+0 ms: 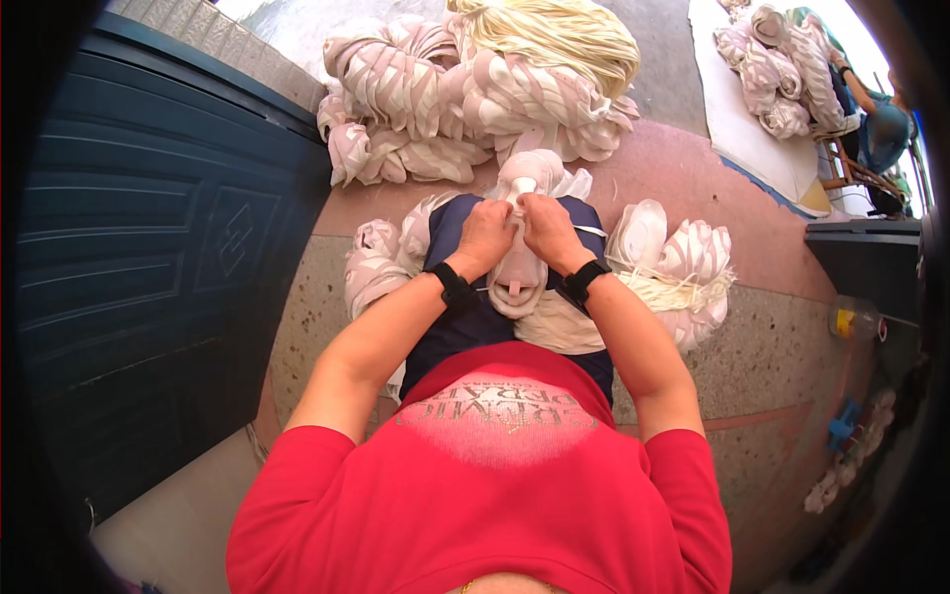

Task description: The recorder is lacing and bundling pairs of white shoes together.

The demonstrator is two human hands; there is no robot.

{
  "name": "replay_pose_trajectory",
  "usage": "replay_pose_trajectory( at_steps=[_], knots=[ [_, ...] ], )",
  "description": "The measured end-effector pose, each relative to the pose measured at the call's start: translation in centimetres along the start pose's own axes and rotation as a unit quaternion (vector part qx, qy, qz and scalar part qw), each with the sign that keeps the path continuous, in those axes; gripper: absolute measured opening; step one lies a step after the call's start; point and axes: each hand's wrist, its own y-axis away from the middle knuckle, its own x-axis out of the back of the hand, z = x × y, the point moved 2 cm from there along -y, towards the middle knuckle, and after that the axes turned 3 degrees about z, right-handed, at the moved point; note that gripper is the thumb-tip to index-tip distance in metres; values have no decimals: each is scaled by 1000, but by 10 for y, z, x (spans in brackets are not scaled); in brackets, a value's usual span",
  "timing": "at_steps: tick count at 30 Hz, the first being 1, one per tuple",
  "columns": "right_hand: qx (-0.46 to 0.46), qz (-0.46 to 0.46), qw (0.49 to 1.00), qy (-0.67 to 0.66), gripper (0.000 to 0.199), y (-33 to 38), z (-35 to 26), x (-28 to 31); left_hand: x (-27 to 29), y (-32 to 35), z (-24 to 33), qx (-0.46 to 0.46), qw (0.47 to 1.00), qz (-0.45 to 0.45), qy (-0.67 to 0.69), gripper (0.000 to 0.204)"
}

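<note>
On my lap lies a stack of pale pink and white fabric pieces [517, 280], rounded at the ends and shaped like shoe parts. My left hand [487, 236] and my right hand [549, 232] meet above it, fingertips close together. Both pinch a white strip [524, 185] at the stack's upper part; the exact grip is partly hidden by the fingers. Beside my right knee sits a pink and white bundle [683, 247] with loose cream strips [688, 293] across it. Another such bundle [374, 267] lies by my left knee.
Ahead stands a large heap of pink and white bundles [426, 94], topped by a hank of cream strips [564, 40]. A dark blue door [119, 238] is close on the left. At right lie a clear container [856, 324] and a blue object [844, 426]. Another person [884, 134] sits far right beside more bundles [777, 74].
</note>
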Motion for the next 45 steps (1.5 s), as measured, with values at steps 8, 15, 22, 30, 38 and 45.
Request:
replay_pose_trajectory(
  at_steps=[8, 15, 22, 30, 38, 45],
  knots=[
    [-97, -32, 995, -16, 25, -4, 2, 3, 2, -12, 7, -37, 993, -55, -100, 12],
    [-160, -71, 983, -47, 38, 8, 19, 44, 46, -19, 7, -225, 932, -8, -283, 8],
    [-334, -48, 916, -216, 22, 85, 72, 202, 312, 34, -131, 276, 812, 319, -403, 28],
    [-268, 307, 584, -702, 17, 193, 148, 349, 474, 180, -174, 430, 617, 658, 25, 29],
    [-16, 324, 531, -782, 16, 195, 140, 430, 437, 146, -199, 329, 729, 533, 278, 20],
    [-77, 349, 642, -678, 30, 206, 164, 435, 278, 82, -129, 369, 900, 142, 183, 17]
  ],
)
